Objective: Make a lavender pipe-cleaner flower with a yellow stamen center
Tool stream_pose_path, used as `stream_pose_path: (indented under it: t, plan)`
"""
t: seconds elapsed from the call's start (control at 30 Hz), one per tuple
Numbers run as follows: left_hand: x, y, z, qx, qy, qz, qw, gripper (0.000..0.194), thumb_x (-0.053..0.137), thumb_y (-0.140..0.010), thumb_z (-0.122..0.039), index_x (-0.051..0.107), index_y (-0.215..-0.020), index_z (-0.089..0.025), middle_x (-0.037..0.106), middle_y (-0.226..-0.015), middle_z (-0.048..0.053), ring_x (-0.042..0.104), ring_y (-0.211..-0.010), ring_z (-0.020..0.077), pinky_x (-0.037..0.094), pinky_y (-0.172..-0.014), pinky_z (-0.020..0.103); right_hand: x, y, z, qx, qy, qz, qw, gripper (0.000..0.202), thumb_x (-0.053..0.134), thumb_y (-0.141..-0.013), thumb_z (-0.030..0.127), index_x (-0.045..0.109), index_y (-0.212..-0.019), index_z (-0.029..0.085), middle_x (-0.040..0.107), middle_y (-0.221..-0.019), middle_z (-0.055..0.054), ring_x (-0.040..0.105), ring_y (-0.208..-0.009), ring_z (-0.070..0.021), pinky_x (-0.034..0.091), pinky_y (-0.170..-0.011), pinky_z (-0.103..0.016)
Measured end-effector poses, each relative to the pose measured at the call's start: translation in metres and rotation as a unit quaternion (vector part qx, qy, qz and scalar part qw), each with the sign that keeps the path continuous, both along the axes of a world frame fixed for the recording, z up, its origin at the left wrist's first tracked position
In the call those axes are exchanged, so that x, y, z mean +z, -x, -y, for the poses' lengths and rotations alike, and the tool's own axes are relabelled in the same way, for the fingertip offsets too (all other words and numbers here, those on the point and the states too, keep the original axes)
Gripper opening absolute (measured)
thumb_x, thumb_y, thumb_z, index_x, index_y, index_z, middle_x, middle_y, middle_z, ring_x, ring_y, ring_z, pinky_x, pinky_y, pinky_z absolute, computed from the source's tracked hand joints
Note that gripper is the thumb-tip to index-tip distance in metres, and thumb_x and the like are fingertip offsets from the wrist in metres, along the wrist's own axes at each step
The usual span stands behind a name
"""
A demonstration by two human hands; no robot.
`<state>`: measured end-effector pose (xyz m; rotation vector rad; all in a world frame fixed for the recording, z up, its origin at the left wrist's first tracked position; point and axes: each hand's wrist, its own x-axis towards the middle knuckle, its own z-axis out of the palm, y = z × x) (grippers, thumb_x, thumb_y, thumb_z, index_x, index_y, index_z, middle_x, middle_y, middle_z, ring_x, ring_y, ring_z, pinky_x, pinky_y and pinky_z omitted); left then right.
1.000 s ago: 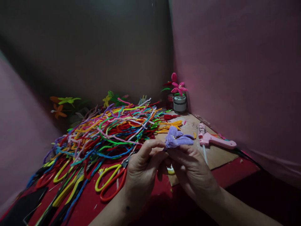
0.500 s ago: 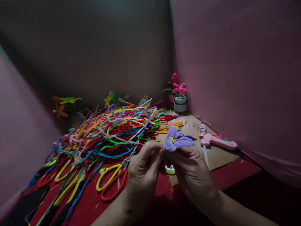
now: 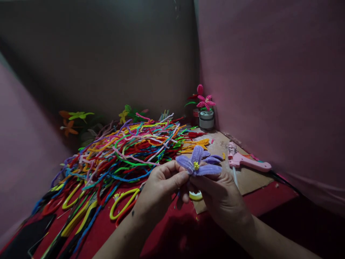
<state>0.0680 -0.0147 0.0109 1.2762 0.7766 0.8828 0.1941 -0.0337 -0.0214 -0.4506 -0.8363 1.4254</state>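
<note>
A purple pipe-cleaner flower [image 3: 198, 154] with a yellow centre is held up between both hands, three of its petals spread toward me. My left hand [image 3: 164, 185] pinches the base of the left petal between thumb and fingers. My right hand [image 3: 222, 196] is closed on the flower from below, under the right petal; its fingertips are partly hidden. Just behind the flower, loose purple petals [image 3: 214, 159] lie on the cardboard [image 3: 250, 181]. A yellow-rimmed roll [image 3: 195, 195] shows between my wrists.
A big heap of coloured pipe cleaners [image 3: 134, 144] covers the left and middle. Red-and-yellow scissors [image 3: 122, 205] and yellow-black pliers [image 3: 78, 219] lie nearer me. A pink glue gun [image 3: 249, 162] rests at right. Behind stands a small pot [image 3: 206, 120] with a pink flower [image 3: 206, 102].
The flower has turned to face me more, and a left petal now shows spread out. My left hand has shifted slightly left and rolled, its thumb now over the petal's base.
</note>
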Motion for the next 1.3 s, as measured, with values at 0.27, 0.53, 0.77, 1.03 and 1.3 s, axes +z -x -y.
stream_pose_path:
  t: [0.27, 0.53, 0.77, 1.03, 1.3]
  plan:
    - [-0.016, -0.011, 0.015, 0.168, -0.276, -0.093, 0.942, 0.005, 0.049, -0.083, -0.018, 0.052, -0.079, -0.018, 0.052, -0.058, -0.005, 0.05, -0.045, 0.0054, 0.041, -0.042, 0.016, 0.007, 0.006, 0.001, 0.01, 0.036, -0.062, 0.997, 0.01, 0.066, -0.069, 0.016, 0.065, -0.059, 0.016, 0.054, -0.053, 0.002, 0.047, -0.048, -0.0071, 0.04, -0.048, -0.021]
    - [-0.021, -0.009, 0.016, 0.156, -0.492, -0.249, 0.82, 0.027, 0.048, -0.08, -0.007, 0.047, -0.105, -0.019, 0.059, -0.081, 0.002, 0.058, -0.068, 0.0099, 0.047, -0.061, 0.019, 0.008, 0.001, 0.0, -0.016, 0.079, -0.054, 0.995, 0.002, 0.07, -0.065, 0.018, 0.068, -0.065, 0.017, 0.048, -0.052, 0.004, 0.04, -0.05, -0.0055, 0.035, -0.049, -0.019]
    - [-0.021, -0.011, 0.012, 0.203, -0.542, -0.315, 0.752, 0.017, 0.051, -0.078, -0.009, 0.052, -0.092, -0.018, 0.06, -0.083, 0.004, 0.056, -0.078, 0.0155, 0.046, -0.07, 0.028, 0.005, 0.002, -0.001, -0.064, 0.094, -0.048, 0.992, 0.007, 0.072, -0.062, 0.02, 0.066, -0.063, 0.016, 0.049, -0.056, 0.003, 0.037, -0.052, -0.0054, 0.032, -0.05, -0.018]
    - [-0.018, -0.016, 0.018, 0.194, -0.477, -0.287, 0.808, 0.019, 0.045, -0.082, -0.011, 0.046, -0.099, -0.018, 0.06, -0.081, 0.001, 0.06, -0.071, 0.0108, 0.048, -0.065, 0.02, 0.007, 0.008, 0.001, -0.058, 0.089, -0.06, 0.993, 0.007, 0.072, -0.062, 0.021, 0.066, -0.064, 0.017, 0.054, -0.058, 0.003, 0.043, -0.054, -0.0072, 0.036, -0.052, -0.02]
    - [-0.038, -0.012, 0.013, 0.259, -0.591, -0.346, 0.681, 0.029, 0.047, -0.08, -0.007, 0.046, -0.108, -0.014, 0.065, -0.089, 0.011, 0.064, -0.084, 0.0189, 0.051, -0.07, 0.026, -0.001, 0.011, 0.003, -0.024, 0.108, -0.074, 0.991, 0.01, 0.073, -0.063, 0.026, 0.067, -0.066, 0.018, 0.056, -0.058, 0.002, 0.041, -0.051, -0.0074, 0.035, -0.052, -0.022]
